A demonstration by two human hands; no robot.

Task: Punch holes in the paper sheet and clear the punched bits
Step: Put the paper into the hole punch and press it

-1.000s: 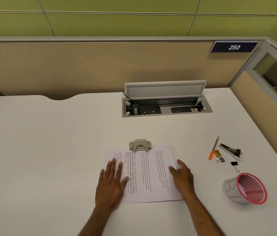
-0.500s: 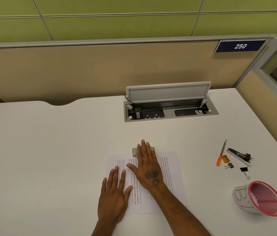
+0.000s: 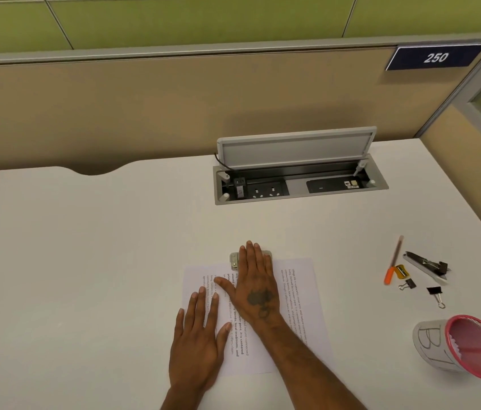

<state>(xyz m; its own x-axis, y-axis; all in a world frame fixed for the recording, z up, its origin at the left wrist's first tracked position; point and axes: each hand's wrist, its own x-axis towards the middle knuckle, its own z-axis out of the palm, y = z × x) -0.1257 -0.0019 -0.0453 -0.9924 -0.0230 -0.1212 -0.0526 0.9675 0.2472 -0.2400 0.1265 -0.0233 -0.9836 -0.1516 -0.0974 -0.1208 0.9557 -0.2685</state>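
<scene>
**Pressing the punch: hands, sheet and risks**

Item 1, hole punch [image 3: 234,259]: grey metal, at the far edge of the paper sheet [image 3: 298,294], mostly hidden under the right hand. Whether that edge sits fully inside the slot cannot be told.

Item 2, paper sheet: printed, lying flat on the white desk [image 3: 85,247] right in front of the person.

Risks, as judged:
- Sheet creeping sideways under the press, giving crooked or off-centre holes; the cause would be a light hold from the left hand.
- Punch sliding away on the smooth desk if the push goes forward rather than straight down.
- Half-cut holes if the pressure is weak or off to one side.
- Punched bits scattering over the desk when the punch is lifted; the pink mesh cup [image 3: 469,347] lies on its side well apart to the right.

Item 3, right hand [image 3: 255,287]: open and flat, fingers together, fingertips resting on top of the punch, palm over the sheet. Grips nothing.

Item 4, left hand [image 3: 200,341]: flat, fingers slightly spread, palm down on the sheet's near left part. Grips nothing.
</scene>
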